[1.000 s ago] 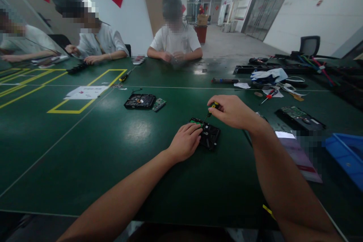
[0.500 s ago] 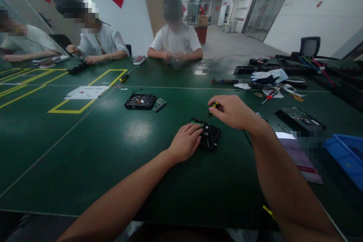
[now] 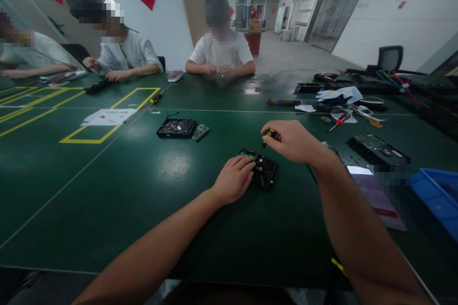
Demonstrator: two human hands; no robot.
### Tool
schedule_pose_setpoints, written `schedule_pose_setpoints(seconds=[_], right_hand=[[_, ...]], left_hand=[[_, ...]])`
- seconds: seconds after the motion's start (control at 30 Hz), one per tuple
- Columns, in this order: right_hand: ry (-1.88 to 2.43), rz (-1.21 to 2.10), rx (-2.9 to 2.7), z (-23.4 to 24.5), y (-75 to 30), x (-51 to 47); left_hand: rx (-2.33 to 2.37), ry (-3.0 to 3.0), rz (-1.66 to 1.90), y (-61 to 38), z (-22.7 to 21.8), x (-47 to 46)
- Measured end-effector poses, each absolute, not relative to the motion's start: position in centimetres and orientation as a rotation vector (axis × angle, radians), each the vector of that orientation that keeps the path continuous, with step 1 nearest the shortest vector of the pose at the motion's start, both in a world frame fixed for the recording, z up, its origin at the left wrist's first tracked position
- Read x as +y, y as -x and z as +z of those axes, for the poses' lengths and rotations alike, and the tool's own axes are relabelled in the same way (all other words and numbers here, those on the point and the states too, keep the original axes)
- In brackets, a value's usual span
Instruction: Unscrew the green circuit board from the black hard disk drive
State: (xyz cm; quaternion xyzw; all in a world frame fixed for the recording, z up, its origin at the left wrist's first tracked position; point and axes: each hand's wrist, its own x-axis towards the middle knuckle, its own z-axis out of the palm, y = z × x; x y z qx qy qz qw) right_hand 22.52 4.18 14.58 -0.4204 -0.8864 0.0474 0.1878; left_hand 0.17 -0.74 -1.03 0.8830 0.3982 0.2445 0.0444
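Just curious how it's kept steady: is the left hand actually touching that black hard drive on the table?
Touching. The head view shows the left hand with its fingers lying on the near-left edge of the hard drive.

right hand [image 3: 294,141] gripping screwdriver [image 3: 264,143], hard drive [image 3: 263,170]

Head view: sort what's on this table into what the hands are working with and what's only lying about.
In use:
- left hand, steadying the hard drive
- right hand, gripping the screwdriver, tip down on that drive

Lying about:
- second drive with loose circuit board
- red screwdriver
- blue bin
- white paper
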Motion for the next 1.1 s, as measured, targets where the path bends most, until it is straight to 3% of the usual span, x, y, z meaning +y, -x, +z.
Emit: schedule_pose_setpoints(seconds=[1.1], right_hand=[[1.239, 0.115, -2.514, 14.94, -22.32, 3.57]], left_hand=[[1.217, -2.693, 0.75, -0.23, -0.98, -0.74]])
